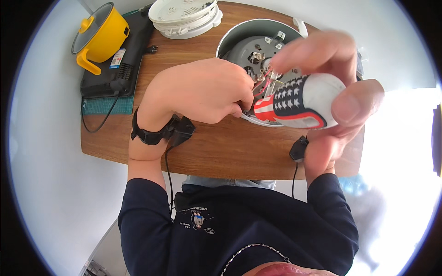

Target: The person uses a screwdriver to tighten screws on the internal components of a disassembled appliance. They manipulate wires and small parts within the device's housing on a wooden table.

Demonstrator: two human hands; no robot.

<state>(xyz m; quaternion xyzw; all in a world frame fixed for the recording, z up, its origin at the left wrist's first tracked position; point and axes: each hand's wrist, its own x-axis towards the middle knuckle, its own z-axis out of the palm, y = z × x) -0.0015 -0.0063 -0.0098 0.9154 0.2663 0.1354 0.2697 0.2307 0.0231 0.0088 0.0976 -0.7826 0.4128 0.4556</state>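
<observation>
A stubby screwdriver (299,103) with a white, red and dark star-patterned handle is in my right hand (352,99), thumb and fingers closed round its thick end. Its tip is hidden. Beneath it stands a round grey-white appliance housing (248,28), showing metal brackets, a dark round plate and pinkish-red wires (264,85) inside. My left hand (209,89) reaches over the housing's near left rim with its fingers curled together. What those fingertips hold is out of sight. Black straps with small dark boxes circle both wrists.
White round appliance parts (184,18) lie stacked at the back. Far left, a yellow pot (103,39) with a lid rests on a black flat device (101,82), over a green cutting mat (122,106). Cables run from the wrist boxes past the front edge of the wooden table (221,156).
</observation>
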